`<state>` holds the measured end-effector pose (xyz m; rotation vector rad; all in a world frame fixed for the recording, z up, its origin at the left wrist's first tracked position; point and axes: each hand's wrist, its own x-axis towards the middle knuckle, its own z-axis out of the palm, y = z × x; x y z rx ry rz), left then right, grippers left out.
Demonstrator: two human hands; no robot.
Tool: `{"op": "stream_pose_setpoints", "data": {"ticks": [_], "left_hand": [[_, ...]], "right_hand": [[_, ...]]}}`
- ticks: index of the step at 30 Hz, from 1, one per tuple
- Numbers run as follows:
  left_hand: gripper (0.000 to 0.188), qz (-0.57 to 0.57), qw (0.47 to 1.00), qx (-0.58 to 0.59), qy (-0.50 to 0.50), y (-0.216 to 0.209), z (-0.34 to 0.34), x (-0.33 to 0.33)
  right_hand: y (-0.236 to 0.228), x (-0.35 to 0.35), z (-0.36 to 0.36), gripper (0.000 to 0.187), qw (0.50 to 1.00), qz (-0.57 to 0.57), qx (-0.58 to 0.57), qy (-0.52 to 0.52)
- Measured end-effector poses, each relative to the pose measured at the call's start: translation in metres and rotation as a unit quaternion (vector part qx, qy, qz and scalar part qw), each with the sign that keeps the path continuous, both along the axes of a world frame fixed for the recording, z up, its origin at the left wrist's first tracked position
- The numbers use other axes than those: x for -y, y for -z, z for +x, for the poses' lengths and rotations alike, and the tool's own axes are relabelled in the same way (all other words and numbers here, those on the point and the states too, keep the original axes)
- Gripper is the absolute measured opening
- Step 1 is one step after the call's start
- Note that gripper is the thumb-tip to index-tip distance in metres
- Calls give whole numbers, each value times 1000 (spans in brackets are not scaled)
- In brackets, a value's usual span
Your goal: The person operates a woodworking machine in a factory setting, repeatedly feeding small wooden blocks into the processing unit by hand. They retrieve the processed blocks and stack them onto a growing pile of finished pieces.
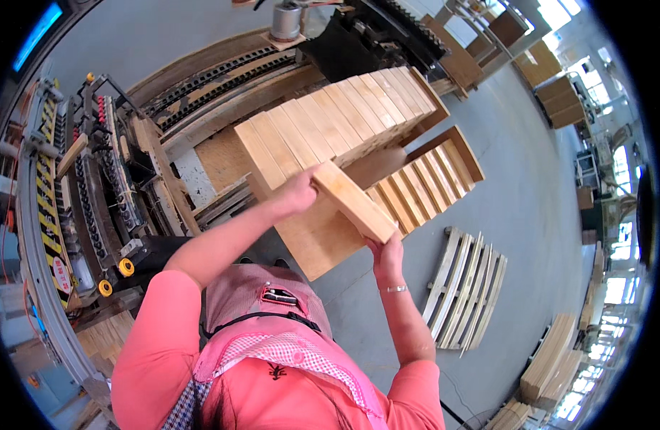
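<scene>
A pale, smooth wooden block point(353, 202) is held between my two hands, slanting across the space in front of me. My left hand point(299, 192) grips its upper left end, and my right hand point(387, 259) has hold of the lower right end with the fingers partly hidden under it. Just beyond lies a long row of similar wooden pieces point(323, 123), packed side by side. A second, lower row of wooden pieces point(419, 188) stands to the right. Between and below the rows shows a bare plywood board point(319, 240).
To the left stands a machine with a chain track point(115, 165), a yellow-and-black striped rail point(52, 222) and yellow knobs point(126, 267). A slatted wooden pallet point(464, 290) lies on the grey floor at right. Stacked boards point(552, 358) stand farther right.
</scene>
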<state>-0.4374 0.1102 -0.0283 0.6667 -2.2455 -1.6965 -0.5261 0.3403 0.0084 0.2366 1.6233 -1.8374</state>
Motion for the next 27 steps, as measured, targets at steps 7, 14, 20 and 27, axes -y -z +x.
{"op": "stream_pose_setpoints", "data": {"ticks": [7,14,20,27], "left_hand": [[35,-74,985,103,-115,-68,12,67],[38,-96,994,34,-40,-88,15,42],[26,-134,987,74,-50,-91,-4,81],[34,-119,983,123,-65,-103,-19,133]], "right_hand": [[-38,78,-12,53,991,-16,-49,-122],[-51,49,-13,51,992,-33,-39,-114],[-45,81,-27,50,991,-56,-51,-106],[-34,139,-40,49,993,-39,-40,-101]]}}
